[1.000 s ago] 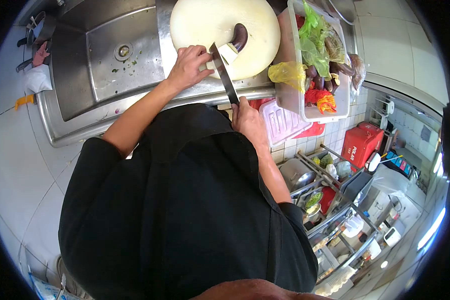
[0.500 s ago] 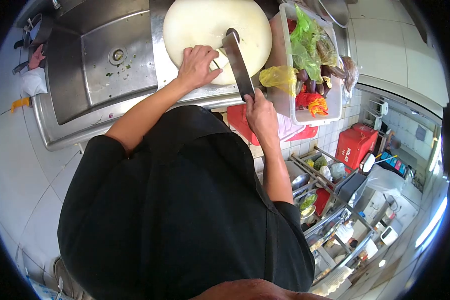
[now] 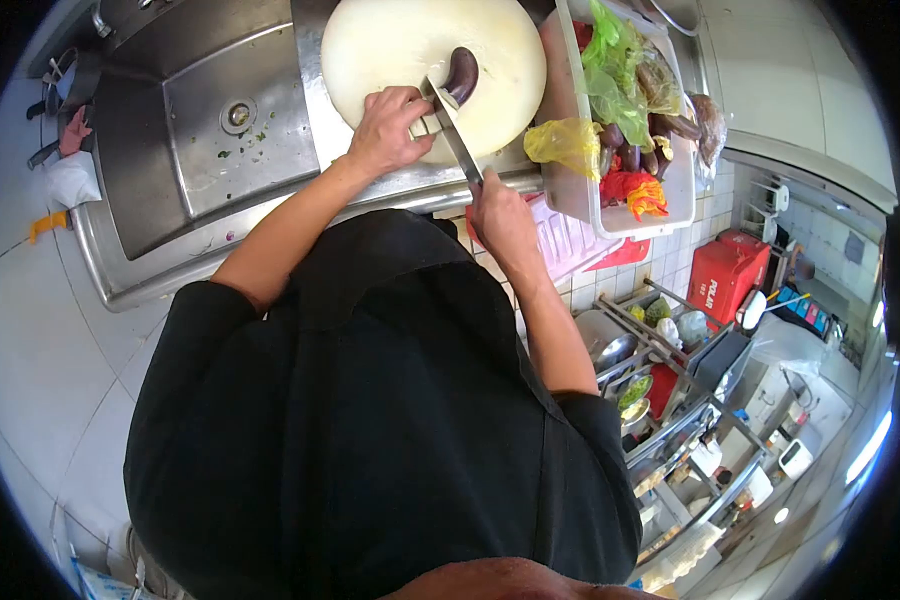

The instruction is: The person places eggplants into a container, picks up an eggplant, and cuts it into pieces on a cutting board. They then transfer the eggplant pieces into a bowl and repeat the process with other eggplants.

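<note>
Steel sink (image 3: 195, 80) at left, with round drain (image 3: 238, 117); green scraps (image 3: 256, 138) scattered beside drain. Tap (image 3: 100, 20) at far rim. Outside sink's left edge: pink cloth (image 3: 74, 131), white bag (image 3: 72, 178), orange object (image 3: 47, 226) just below bag. Pale tiles (image 3: 30, 350) beyond. Below counter edge at right: ridged pink tray (image 3: 568, 238), partly hidden. Farther right: metal rack (image 3: 687, 379) carrying steel pot (image 3: 608, 338) and dish of green food (image 3: 634, 390); red box (image 3: 727, 275) lettered "POLAR"; bright strip light (image 3: 868, 448) near margin.

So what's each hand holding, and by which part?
Right hand: the knife, by its handle end. Left hand: touching pale cut pieces, exact hold unclear.
</note>
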`<action>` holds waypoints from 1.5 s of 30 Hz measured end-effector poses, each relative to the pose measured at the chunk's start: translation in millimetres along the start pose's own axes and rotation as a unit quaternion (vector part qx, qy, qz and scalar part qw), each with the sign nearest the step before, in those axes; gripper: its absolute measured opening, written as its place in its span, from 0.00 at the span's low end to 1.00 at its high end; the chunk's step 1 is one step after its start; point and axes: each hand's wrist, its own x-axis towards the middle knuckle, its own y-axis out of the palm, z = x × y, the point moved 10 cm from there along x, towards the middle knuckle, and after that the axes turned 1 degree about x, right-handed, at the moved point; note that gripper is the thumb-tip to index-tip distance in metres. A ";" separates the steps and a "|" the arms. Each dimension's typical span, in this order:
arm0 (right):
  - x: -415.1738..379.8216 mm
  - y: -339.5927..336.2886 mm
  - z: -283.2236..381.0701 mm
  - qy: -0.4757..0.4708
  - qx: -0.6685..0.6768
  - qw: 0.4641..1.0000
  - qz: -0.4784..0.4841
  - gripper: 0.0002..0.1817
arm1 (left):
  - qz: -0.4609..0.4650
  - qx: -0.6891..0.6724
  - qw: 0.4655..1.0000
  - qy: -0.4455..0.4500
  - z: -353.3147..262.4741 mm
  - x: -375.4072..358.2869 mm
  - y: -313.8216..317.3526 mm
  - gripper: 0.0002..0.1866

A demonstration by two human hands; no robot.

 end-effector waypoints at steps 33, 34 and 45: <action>26.0 -89.7 -25.8 0.137 0.464 0.875 -0.034 0.12 | -0.188 0.116 0.970 0.107 -39.7 255.5 -71.8 0.31; 20.2 -89.9 -34.6 0.152 0.437 0.885 -0.047 0.12 | -0.138 0.049 0.985 0.087 -30.6 251.8 -60.7 0.31; -29.1 -27.1 -25.7 0.122 0.213 0.967 -0.072 0.18 | 0.091 -0.036 0.994 -0.046 -6.1 30.4 5.3 0.25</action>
